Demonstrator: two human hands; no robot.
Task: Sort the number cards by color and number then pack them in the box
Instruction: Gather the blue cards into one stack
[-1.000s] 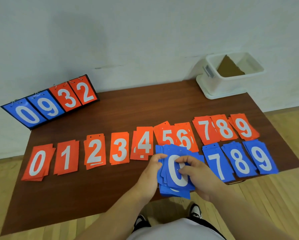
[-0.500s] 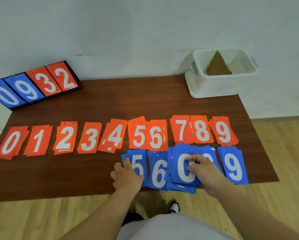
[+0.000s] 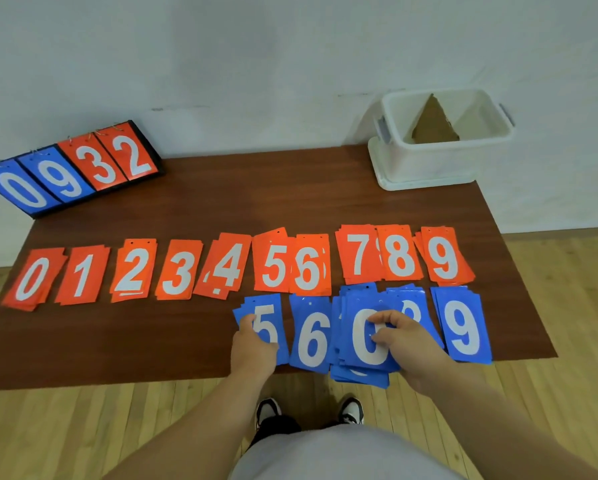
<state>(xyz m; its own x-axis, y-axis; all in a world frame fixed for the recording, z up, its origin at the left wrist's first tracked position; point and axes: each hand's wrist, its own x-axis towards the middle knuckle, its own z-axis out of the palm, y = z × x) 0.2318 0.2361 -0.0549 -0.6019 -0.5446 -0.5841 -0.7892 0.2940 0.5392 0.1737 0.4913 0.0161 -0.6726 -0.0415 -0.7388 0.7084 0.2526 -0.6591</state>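
My right hand point(image 3: 403, 342) pinches the blue 0 stack point(image 3: 360, 348) at the near edge of the brown table point(image 3: 238, 202). My left hand point(image 3: 254, 344) rests flat on the blue 5 pile point(image 3: 271, 315). The white box point(image 3: 439, 161) stands back right by the pale wall point(image 3: 256, 64).

Brown table point(image 3: 256, 199) bears orange piles point(image 3: 178, 270) 0-9, blue piles point(image 3: 311, 336), scoreboard point(image 3: 72, 168), white box point(image 3: 429, 161).

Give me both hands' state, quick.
Left hand: on the blue 5 pile; grip cannot be told.
Right hand: grips the blue 0 stack.
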